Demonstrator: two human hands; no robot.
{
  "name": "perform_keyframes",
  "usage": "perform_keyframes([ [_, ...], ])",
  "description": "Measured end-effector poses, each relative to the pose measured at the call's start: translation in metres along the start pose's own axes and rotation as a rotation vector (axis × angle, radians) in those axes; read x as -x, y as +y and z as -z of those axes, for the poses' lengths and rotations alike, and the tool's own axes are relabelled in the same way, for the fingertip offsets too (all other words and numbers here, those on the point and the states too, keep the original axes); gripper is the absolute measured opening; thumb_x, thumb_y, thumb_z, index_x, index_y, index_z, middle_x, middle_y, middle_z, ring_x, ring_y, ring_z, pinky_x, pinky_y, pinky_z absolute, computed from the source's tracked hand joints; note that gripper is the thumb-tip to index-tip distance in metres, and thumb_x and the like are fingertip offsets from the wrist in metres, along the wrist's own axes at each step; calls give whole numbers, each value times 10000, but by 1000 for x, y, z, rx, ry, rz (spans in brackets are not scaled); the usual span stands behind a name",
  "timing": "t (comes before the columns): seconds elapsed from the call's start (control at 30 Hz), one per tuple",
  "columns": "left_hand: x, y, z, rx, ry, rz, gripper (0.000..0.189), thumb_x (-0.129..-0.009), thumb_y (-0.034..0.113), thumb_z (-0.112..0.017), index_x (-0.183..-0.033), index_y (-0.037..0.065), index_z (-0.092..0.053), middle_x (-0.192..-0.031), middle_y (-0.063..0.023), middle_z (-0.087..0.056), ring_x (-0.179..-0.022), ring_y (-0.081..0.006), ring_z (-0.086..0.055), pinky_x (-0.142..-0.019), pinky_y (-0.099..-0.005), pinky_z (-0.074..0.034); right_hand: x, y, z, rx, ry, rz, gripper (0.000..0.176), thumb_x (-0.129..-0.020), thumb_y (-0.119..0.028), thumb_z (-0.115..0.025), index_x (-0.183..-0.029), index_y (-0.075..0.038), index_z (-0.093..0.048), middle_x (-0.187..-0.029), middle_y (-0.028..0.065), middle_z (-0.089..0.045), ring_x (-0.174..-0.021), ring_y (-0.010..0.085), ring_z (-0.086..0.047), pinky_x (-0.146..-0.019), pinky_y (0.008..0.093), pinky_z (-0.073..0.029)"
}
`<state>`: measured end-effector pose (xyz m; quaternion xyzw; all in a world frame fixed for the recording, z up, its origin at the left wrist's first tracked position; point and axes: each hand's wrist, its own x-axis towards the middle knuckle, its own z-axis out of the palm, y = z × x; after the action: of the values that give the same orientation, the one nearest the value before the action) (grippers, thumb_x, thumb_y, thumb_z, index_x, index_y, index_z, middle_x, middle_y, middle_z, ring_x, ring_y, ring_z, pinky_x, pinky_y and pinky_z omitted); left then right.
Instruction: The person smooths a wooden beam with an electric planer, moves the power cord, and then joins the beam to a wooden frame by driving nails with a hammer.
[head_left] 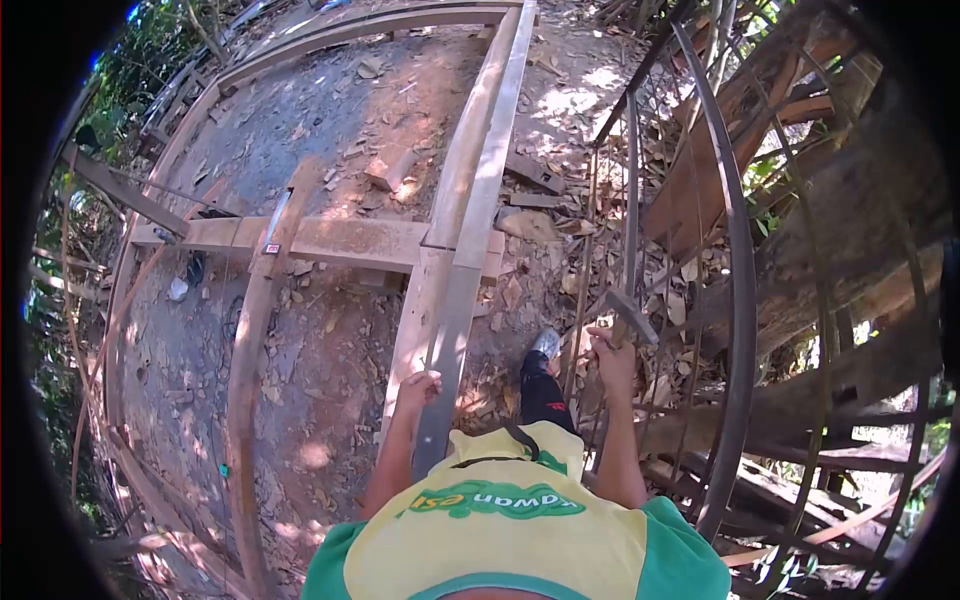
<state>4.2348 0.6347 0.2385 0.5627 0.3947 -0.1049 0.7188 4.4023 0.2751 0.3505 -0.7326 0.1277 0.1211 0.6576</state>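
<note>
My right hand (613,362) is wrapped around the handle of a hammer (632,318), raised to the right of the beams with its dark metal head above the fist. My left hand (421,387) rests on a long wooden beam (412,335), its fingers pinched around a thin nail (429,356). The nail looks very small from here, and the fingers hide its lower part. Along the beam's right side runs a greyer, narrow plank (474,225), close against it.
A crossbeam (330,240) meets the long beam from the left. A rough pole (249,370) lies across it. Dark curved metal bars (738,250) and stacked timber (830,240) stand at right. My shoe (546,343) is among dry leaves and wood scraps.
</note>
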Motion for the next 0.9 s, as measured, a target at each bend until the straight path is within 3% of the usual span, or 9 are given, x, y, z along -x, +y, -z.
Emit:
perform_keyframes([
  [0.17, -139, 35, -14, -500, -149, 85, 209, -880, 239, -630, -829, 47, -695, -646, -29, -647, -539, -102, -590, -449, -270, -409, -132, -67, 9, 155, 24, -60, 194, -888, -44, -567, -1029, -18, -697, -676, 45, -632, -526, 84, -571, -454, 236, -433],
  [0.2, -188, 6, 7, -934, -189, -599, 221, -861, 234, -633, -767, 45, -697, -643, -51, -656, -527, -122, -596, -423, -284, -410, -157, -83, 13, 162, 27, -40, 194, -888, -45, -567, -1031, -18, -697, -689, 48, -640, -536, 87, -581, -466, 237, -443],
  [0.27, -231, 26, -2, -520, -74, -170, 212, -846, 232, -639, -767, 44, -695, -613, -57, -634, -511, -132, -575, -425, -289, -412, -186, -125, 18, 230, 74, 18, 226, -876, -36, -560, -1057, 26, -680, -741, 29, -633, -565, 81, -566, -527, 242, -453],
  [0.3, -224, 81, -31, -283, 9, 263, 175, -848, 203, -625, -774, 53, -676, -618, -45, -619, -503, -131, -550, -429, -295, -411, -206, -123, 31, 193, -15, 129, 230, -873, -35, -557, -1058, 21, -682, -734, 23, -617, -555, 76, -542, -520, 241, -438],
  [0.33, -226, 114, -59, -293, 185, 293, 168, -850, 215, -621, -777, 66, -651, -610, -29, -596, -494, -125, -529, -423, -296, -398, -228, -121, 42, 147, -107, 237, 233, -871, -33, -553, -1058, 15, -684, -727, 17, -600, -544, 72, -518, -512, 241, -423],
  [0.6, -430, 251, -182, -344, 130, 275, 235, -838, 282, -648, -723, 77, -649, -598, -12, -578, -516, -125, -538, -473, -324, -421, -448, -164, 24, 490, 112, 4, 235, -824, -100, -555, -965, -79, -743, -595, 79, -605, -558, 134, -576, -542, 310, -440],
  [0.67, -505, 271, -197, -356, 82, 250, 168, -833, 224, -681, -798, 60, -664, -645, -16, -608, -521, -140, -561, -486, -314, -442, -517, -174, 19, 589, 35, -138, 195, -821, -159, -611, -949, -101, -746, -757, 165, -692, -734, 295, -689, -683, 376, -517],
  [0.8, -594, 411, -269, -633, 50, 110, 165, -827, 204, -705, -797, 46, -667, -670, -12, -618, -526, -140, -567, -500, -315, -459, -645, -191, 10, 816, -41, -188, 230, -797, -171, -604, -971, -128, -748, -762, 197, -685, -785, 361, -675, -718, 429, -520],
  [0.9, -656, 524, -329, -465, -51, 35, 279, -840, 304, -688, -774, 33, -695, -652, -19, -624, -593, -107, -561, -562, -297, -444, -722, -232, -5, 693, -10, -163, 220, -796, -104, -587, -952, -71, -739, -658, 143, -669, -622, 248, -674, -610, 372, -523],
])
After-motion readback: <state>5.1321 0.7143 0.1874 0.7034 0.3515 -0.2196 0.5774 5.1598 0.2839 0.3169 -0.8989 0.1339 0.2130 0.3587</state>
